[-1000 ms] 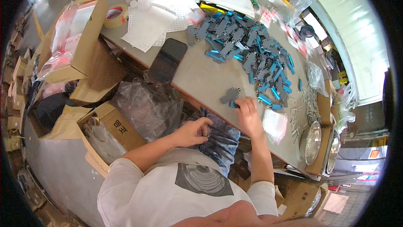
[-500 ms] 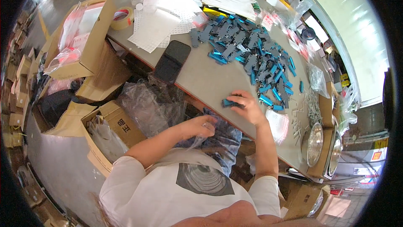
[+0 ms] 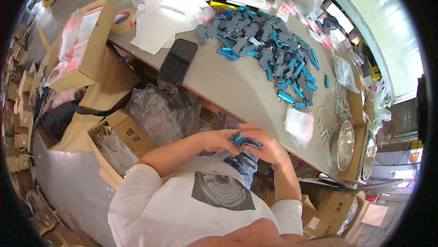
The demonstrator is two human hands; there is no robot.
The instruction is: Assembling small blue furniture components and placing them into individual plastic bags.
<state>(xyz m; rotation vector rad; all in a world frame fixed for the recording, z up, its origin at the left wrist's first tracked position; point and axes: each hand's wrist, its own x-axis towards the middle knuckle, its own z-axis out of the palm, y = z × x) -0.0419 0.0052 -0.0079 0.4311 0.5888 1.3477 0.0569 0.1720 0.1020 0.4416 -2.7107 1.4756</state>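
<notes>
My two hands meet over my lap, just off the near edge of the table. A small blue and dark grey part [image 3: 238, 139] sits between them, possibly more than one piece. My left hand [image 3: 219, 141] is closed around its left side, and a scrap of clear plastic [image 3: 221, 154] hangs under that hand. Curled over the part from the right, my right hand [image 3: 266, 143] hides some of it with its fingers. Beyond the hands, a big heap of like blue and dark grey parts [image 3: 273, 48] covers the far middle of the table [image 3: 219, 80].
A black phone [image 3: 178, 62] lies at the table's left edge. Small clear bags [image 3: 299, 126] are stacked right of my hands, near loose screws [image 3: 340, 110] and a metal bowl [image 3: 344, 145]. Paper sheets [image 3: 159, 25], tape [image 3: 123, 21] and an open carton of bags [image 3: 82, 44] stand left.
My right hand has drawn back from the tabletop toward my lap, bringing the blue and dark grey part to my left hand. The view has shifted slightly.
</notes>
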